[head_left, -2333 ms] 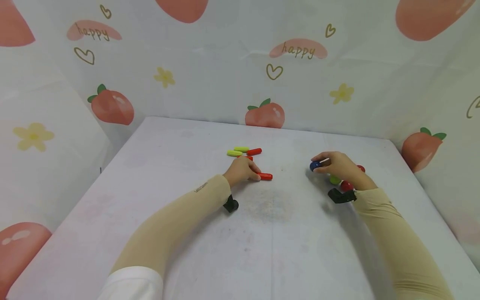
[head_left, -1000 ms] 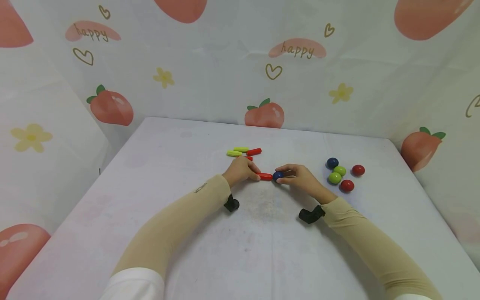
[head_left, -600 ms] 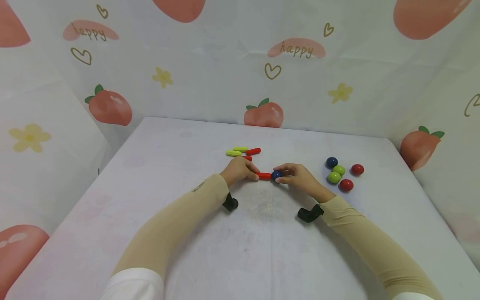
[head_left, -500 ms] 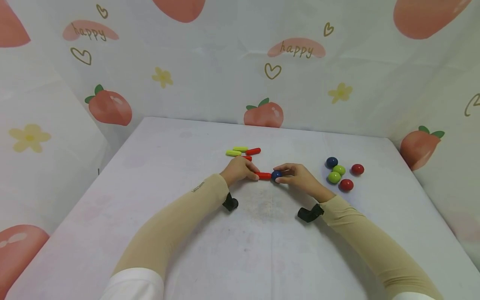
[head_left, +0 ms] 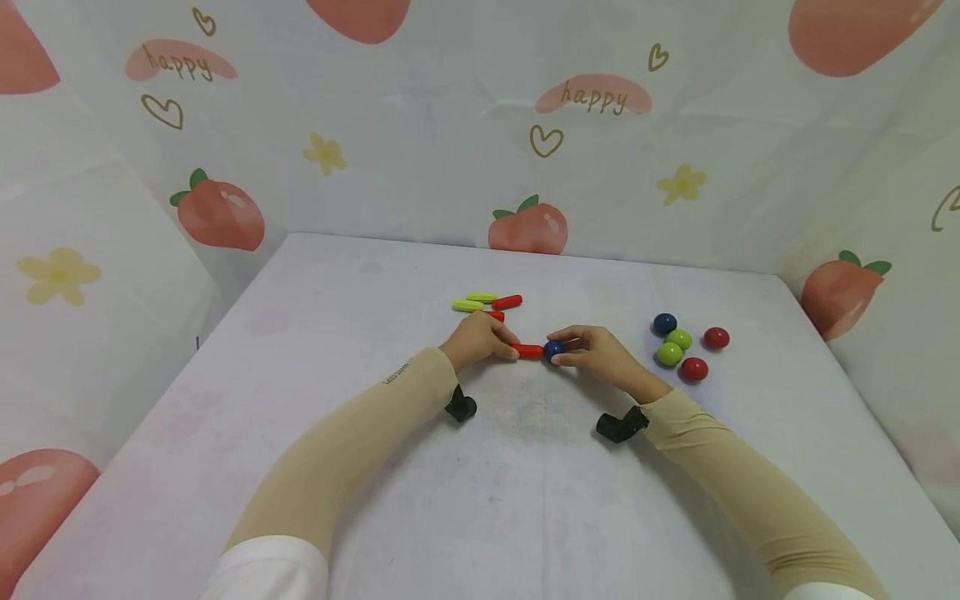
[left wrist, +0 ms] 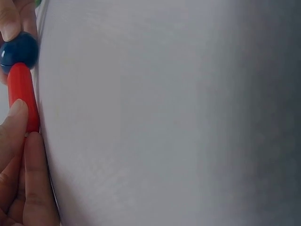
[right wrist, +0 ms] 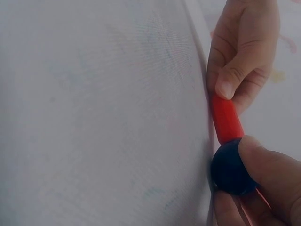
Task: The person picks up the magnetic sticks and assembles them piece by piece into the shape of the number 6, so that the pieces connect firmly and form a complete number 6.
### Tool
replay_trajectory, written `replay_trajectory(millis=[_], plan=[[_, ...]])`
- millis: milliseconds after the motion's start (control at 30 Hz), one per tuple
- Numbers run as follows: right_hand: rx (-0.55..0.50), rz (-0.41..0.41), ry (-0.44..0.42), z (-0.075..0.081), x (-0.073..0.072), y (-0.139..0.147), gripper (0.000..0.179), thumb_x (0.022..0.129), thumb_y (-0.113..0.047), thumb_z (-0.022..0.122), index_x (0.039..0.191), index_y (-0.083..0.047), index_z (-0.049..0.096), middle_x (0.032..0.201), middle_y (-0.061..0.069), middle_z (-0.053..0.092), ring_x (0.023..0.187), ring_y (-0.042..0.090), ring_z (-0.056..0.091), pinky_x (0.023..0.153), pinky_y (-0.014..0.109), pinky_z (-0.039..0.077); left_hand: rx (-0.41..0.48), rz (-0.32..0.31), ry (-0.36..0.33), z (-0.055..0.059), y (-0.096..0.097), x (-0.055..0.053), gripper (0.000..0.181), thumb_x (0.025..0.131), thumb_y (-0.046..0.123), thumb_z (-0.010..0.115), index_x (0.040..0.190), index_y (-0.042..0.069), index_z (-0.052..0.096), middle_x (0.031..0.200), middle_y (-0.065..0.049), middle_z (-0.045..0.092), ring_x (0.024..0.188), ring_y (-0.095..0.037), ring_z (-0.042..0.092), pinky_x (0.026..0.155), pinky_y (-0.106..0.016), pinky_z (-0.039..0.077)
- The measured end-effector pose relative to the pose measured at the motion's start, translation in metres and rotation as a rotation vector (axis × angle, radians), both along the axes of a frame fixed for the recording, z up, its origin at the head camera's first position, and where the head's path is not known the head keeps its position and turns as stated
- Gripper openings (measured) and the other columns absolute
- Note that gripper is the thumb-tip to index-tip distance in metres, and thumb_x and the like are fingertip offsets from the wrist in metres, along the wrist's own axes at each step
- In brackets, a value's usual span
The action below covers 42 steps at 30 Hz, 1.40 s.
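My left hand (head_left: pixel 480 340) pinches a short red stick (head_left: pixel 530 352) between thumb and fingers, low over the table. Against the stick's right end sits a dark blue ball (head_left: pixel 553 350), which my right hand (head_left: pixel 600 357) holds by thumb and fingertips. The left wrist view has the red stick (left wrist: pixel 22 89) end to end with the blue ball (left wrist: pixel 19 51). From the right wrist, the ball (right wrist: pixel 231 168) touches the stick (right wrist: pixel 225 118); whether the two are joined I cannot tell.
Beyond the left hand lie two yellow-green sticks (head_left: pixel 468 306) and two red sticks (head_left: pixel 507 302). To the right of the right hand rest a blue ball (head_left: pixel 664 324), two green balls (head_left: pixel 669 354) and two red balls (head_left: pixel 694 369). A patterned cloth (head_left: pixel 420 108) hangs behind the table.
My right hand has carried the blue ball left from the ball group to the red stick's end. Over the last half second both hands stay nearly still.
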State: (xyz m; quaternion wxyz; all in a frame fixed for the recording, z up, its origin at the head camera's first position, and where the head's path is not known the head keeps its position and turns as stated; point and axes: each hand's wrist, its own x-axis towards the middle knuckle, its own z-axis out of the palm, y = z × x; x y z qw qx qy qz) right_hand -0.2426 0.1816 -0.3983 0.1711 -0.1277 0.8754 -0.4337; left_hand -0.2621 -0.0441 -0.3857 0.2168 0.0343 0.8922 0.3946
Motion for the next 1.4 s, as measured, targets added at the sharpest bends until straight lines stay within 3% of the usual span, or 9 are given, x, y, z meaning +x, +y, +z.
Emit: replay_trajectory(millis=[633, 933, 1033, 1200, 1267, 1400], plan=[[0.002, 0.080, 0.013, 0.004, -0.001, 0.005, 0.054, 0.083, -0.026, 0.070, 0.131, -0.010, 0.052, 0.134, 0.014, 0.053, 0.122, 0.034, 0.052, 0.102, 0.051, 0.041, -0.008, 0.038, 0.003, -0.003, 0.002, 0.001, 0.021, 0.075, 0.023, 0.079, 0.095, 0.019, 0.075, 0.107, 0.000, 0.065, 0.105, -0.017, 0.049, 0.091, -0.032, 0.043], [-0.037, 0.042, 0.066, 0.024, 0.008, 0.028, 0.055, 0.084, -0.023, 0.069, 0.133, -0.008, 0.049, 0.134, 0.016, 0.052, 0.125, 0.033, 0.050, 0.099, 0.048, 0.044, 0.008, 0.043, 0.015, -0.003, 0.001, 0.002, 0.019, 0.074, 0.022, 0.079, 0.093, 0.018, 0.075, 0.107, -0.001, 0.065, 0.104, -0.017, 0.049, 0.087, -0.029, 0.043], [-0.038, 0.006, 0.086, 0.035, 0.013, 0.039, 0.056, 0.085, -0.025, 0.068, 0.134, -0.008, 0.047, 0.137, 0.014, 0.050, 0.126, 0.031, 0.049, 0.099, 0.042, 0.046, 0.014, 0.040, 0.021, -0.002, 0.001, 0.003, 0.019, 0.074, 0.021, 0.079, 0.092, 0.017, 0.075, 0.108, -0.001, 0.065, 0.103, -0.017, 0.049, 0.088, -0.029, 0.042], [-0.048, -0.054, 0.131, 0.051, 0.025, 0.058, 0.058, 0.085, -0.032, 0.068, 0.134, -0.011, 0.046, 0.139, 0.014, 0.048, 0.127, 0.031, 0.049, 0.091, 0.019, 0.049, 0.020, 0.040, 0.016, -0.002, 0.000, 0.003, 0.019, 0.074, 0.021, 0.079, 0.092, 0.017, 0.075, 0.108, -0.001, 0.064, 0.103, -0.017, 0.049, 0.087, -0.029, 0.043], [-0.047, -0.081, 0.155, 0.055, 0.030, 0.066, 0.058, 0.085, -0.034, 0.067, 0.134, -0.012, 0.047, 0.138, 0.012, 0.049, 0.123, 0.024, 0.053, 0.087, 0.012, 0.048, 0.020, 0.044, 0.011, -0.003, 0.000, 0.003, 0.018, 0.074, 0.020, 0.079, 0.092, 0.017, 0.075, 0.108, -0.001, 0.064, 0.103, -0.017, 0.049, 0.087, -0.029, 0.042], [-0.056, -0.164, 0.186, 0.061, 0.038, 0.083, 0.054, 0.085, -0.032, 0.068, 0.132, -0.015, 0.049, 0.128, -0.006, 0.056, 0.108, -0.002, 0.058, 0.084, 0.006, 0.045, 0.016, 0.057, 0.001, -0.003, 0.001, 0.003, 0.018, 0.074, 0.020, 0.079, 0.092, 0.018, 0.075, 0.110, -0.001, 0.063, 0.104, -0.016, 0.048, 0.086, -0.028, 0.042]])
